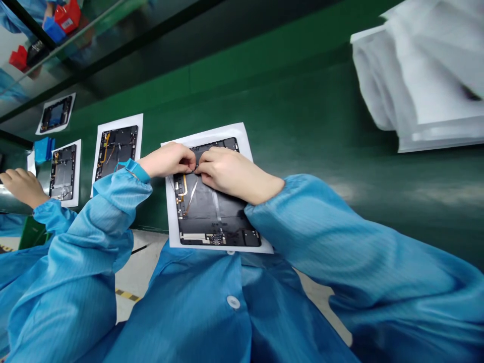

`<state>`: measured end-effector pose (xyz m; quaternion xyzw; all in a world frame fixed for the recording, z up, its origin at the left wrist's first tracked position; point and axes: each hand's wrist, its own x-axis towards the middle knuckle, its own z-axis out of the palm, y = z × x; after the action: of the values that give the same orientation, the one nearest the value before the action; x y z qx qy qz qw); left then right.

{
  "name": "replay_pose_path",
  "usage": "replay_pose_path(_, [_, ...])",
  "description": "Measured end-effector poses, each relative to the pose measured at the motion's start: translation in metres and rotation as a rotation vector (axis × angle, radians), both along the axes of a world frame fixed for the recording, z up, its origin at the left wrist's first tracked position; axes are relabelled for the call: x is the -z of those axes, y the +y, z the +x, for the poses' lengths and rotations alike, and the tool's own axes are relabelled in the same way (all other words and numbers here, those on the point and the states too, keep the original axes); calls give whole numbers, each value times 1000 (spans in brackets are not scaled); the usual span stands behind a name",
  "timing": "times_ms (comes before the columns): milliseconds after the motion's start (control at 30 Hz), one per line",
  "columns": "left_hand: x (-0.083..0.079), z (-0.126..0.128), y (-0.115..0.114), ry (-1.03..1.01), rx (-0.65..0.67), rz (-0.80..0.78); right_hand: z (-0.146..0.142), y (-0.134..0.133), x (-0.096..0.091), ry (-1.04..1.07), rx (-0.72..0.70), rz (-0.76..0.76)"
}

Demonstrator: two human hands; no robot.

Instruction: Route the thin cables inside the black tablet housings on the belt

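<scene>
An opened black tablet housing (234,214) lies on a white sheet (173,222) right in front of me, its inner side facing up. Inside it show a yellow-orange flex cable (184,185), a thin pale strip and small parts along the edges. My left hand (170,159) and my right hand (227,171) meet over its upper part, fingertips pinched close together near the upper left. Whatever the fingers hold there is too small and too covered to make out.
Further left on the green bench (302,116) lie more opened tablets (126,138) on white sheets. A co-worker's hand (24,186) is beside one at the far left. Blue blocks (42,150) stand behind it. A stack of white sheets (416,75) is at the upper right.
</scene>
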<state>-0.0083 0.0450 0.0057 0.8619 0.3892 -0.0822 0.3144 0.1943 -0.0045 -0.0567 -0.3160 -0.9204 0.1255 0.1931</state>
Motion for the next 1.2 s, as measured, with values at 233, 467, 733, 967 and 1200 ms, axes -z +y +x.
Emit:
replay_pose_path(233, [1, -4, 4, 19, -20, -81, 0, 1, 2, 30, -8, 5])
replay_pose_path(467, [1, -9, 5, 18, -46, -61, 0, 1, 3, 59, -6, -40])
replay_pose_path(733, [-1, -11, 3, 10, -50, -51, 1, 1, 2, 54, -5, -41])
replay_pose_path(967, [-3, -13, 3, 5, -80, -69, -1, -1, -2, 45, 9, -44])
replay_pose_path(1200, [-5, -13, 2, 5, -110, -78, -1, -1, -4, 25, 9, -38])
